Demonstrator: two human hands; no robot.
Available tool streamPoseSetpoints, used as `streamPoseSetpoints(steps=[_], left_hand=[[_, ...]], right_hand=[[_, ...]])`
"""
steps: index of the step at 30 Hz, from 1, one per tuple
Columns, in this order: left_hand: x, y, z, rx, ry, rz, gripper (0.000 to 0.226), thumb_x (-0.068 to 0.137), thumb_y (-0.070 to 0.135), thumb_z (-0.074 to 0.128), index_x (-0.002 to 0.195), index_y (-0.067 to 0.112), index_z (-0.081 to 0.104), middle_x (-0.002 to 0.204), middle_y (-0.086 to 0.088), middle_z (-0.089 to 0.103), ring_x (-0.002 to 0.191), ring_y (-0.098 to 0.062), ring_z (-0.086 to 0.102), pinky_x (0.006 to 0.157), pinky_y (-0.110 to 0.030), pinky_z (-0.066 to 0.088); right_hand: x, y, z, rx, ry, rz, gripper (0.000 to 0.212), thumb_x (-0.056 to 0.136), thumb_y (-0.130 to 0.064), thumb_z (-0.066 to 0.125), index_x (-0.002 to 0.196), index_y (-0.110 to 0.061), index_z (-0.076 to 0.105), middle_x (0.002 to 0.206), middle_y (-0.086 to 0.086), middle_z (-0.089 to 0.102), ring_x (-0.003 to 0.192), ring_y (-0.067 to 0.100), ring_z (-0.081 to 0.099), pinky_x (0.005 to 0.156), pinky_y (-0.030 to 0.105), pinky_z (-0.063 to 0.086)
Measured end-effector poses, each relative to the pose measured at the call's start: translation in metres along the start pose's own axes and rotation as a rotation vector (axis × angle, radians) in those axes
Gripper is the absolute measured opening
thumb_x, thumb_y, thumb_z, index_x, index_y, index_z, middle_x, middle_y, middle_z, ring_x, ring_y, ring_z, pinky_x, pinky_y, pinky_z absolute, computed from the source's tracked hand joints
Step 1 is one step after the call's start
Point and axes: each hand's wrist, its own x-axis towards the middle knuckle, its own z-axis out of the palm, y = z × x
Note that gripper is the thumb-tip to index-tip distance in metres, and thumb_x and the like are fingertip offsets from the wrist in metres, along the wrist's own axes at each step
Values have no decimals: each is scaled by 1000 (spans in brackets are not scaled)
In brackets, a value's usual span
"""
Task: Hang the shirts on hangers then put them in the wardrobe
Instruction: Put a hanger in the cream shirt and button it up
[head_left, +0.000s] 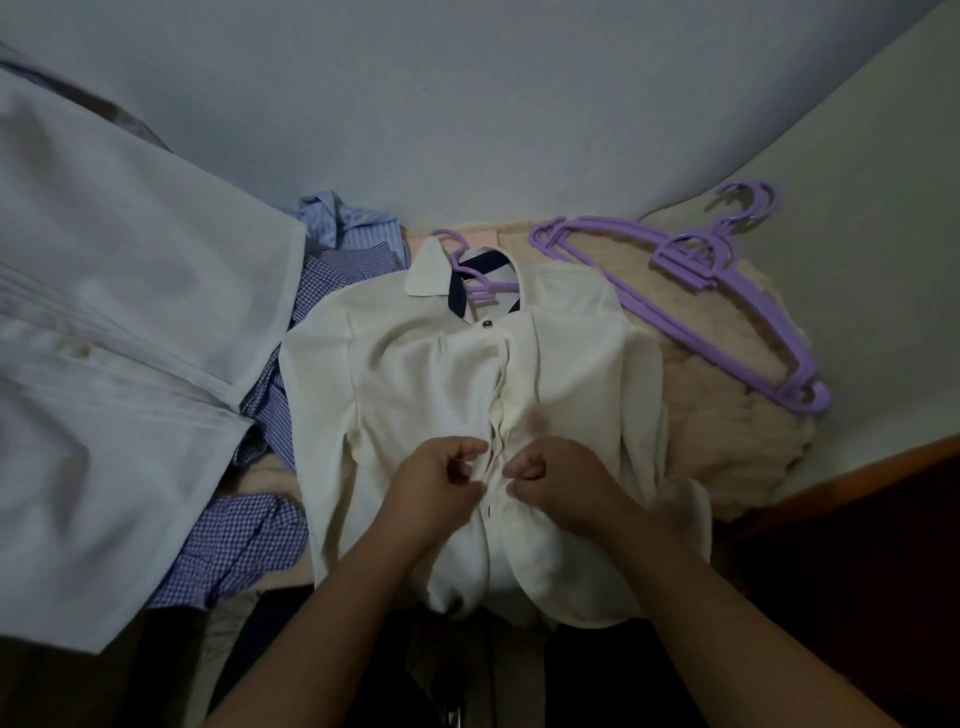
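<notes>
Here, two hands button a cream shirt already threaded onto a hanger.

Head view: the cream long-sleeved shirt with a dark-lined collar (415, 384) lies flat on the beige blanket-covered bed (727, 431), a purple plastic hanger (480, 283) showing at its neck. The left hand (434, 486) and right hand (558, 480) each pinch an edge of the placket at mid-chest, fingers curled. A stack of spare purple hangers (691, 291) lies just beside the shirt, and blue checked and striped shirts (291, 364) are heaped on its other side. Likely slip: mismatched buttonholes, or tugging that drags the collar off the hanger.
</notes>
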Motion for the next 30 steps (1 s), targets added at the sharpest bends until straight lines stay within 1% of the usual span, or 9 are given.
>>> streamPoseSetpoints(steps=[5,9,12,15,18,20,23,26,30], left_hand=[[-14,-6,-2,69,-2,91,36,80,-9,62,80,27,61,94,5,56,76,0,54,60,-7,46],[-13,-7,-1,143,7,91,14,84,4,64,79,15,69,87,14,57,75,-1,55,66,1,38],[-12,-11,2,165,-39,115,22,85,15,67,69,0,70,77,-13,65,67,-15,58,59,-3,39],[-10,-12,6,209,-33,110,23,83,19,72,65,5,67,79,-4,57,77,-9,53,63,-3,38],[-2,-9,7,163,-15,62,30,86,15,67,61,-2,66,64,-12,61,63,-20,61,52,-12,42],[5,-8,6,145,-13,68,30,86,14,66,60,-2,66,60,-15,63,65,-25,66,54,-19,44],[7,-9,4,136,-12,72,10,82,12,72,73,14,68,72,0,63,72,-19,64,62,-18,46],[9,-18,0,80,83,114,23,77,10,76,79,26,60,91,-2,59,76,-13,60,69,-14,46],[10,-22,-7,11,273,197,27,75,4,77,91,22,64,117,7,46,75,3,55,73,-1,41]], right_hand=[[-10,13,8,-138,-46,-96,22,76,-16,76,96,-15,68,112,-9,50,100,5,49,77,6,30],[-12,20,16,-235,8,-173,25,82,-19,72,105,-10,69,123,-2,49,112,11,50,84,7,26],[-12,23,20,-276,40,-226,24,83,-20,70,104,-8,70,125,0,50,114,12,49,87,7,25],[-10,24,22,-274,79,-247,20,83,-18,70,99,-6,71,124,2,52,113,13,51,89,8,27],[-4,23,22,-250,132,-272,15,81,-12,72,92,-3,72,118,8,56,109,19,55,89,8,29],[2,23,19,-237,166,-288,14,80,-11,72,90,-2,72,115,9,57,107,22,56,89,12,31],[7,21,16,-220,159,-291,18,79,-13,74,94,-3,71,116,7,57,107,19,55,89,14,33],[8,20,10,-80,173,-271,21,74,-13,78,91,-4,70,107,8,62,98,15,56,85,11,36],[12,11,-4,204,335,-153,31,75,-7,76,101,-13,61,103,6,56,84,21,60,83,25,50]])
